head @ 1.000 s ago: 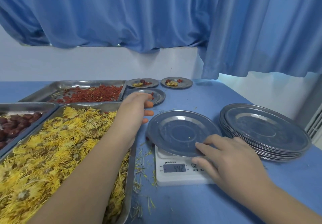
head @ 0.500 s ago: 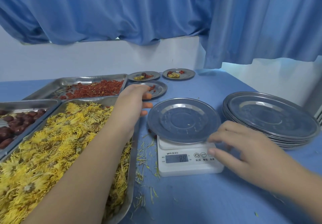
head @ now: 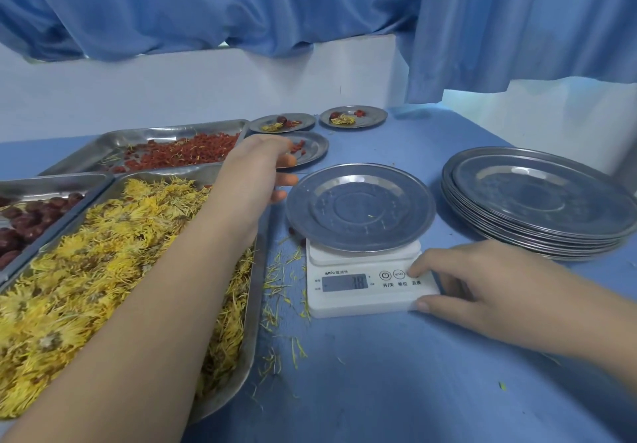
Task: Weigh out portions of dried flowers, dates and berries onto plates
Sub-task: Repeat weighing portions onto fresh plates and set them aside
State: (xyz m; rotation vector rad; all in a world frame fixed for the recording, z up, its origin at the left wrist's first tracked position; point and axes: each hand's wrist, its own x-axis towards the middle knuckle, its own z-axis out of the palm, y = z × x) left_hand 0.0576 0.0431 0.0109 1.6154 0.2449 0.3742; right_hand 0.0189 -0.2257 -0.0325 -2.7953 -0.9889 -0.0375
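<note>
Spanning the table's (head: 379, 391) 9 o'clock side: flower tray (head: 255, 318), under the left forearm. Plate stack (head: 537, 201) at 3 o'clock. Empty plate (head: 360, 208) sits on scale (head: 362, 304), centre. Left hand (head: 255, 170), fingers loosely spread, at plate's 9 o'clock. Right hand (head: 475, 280) at 4 o'clock, index fingertip pressing a scale button, thumb against its corner.

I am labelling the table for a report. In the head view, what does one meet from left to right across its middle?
In order: steel tray of dark red dates → steel tray of yellow dried flowers → white digital scale → stack of round steel plates.
</note>
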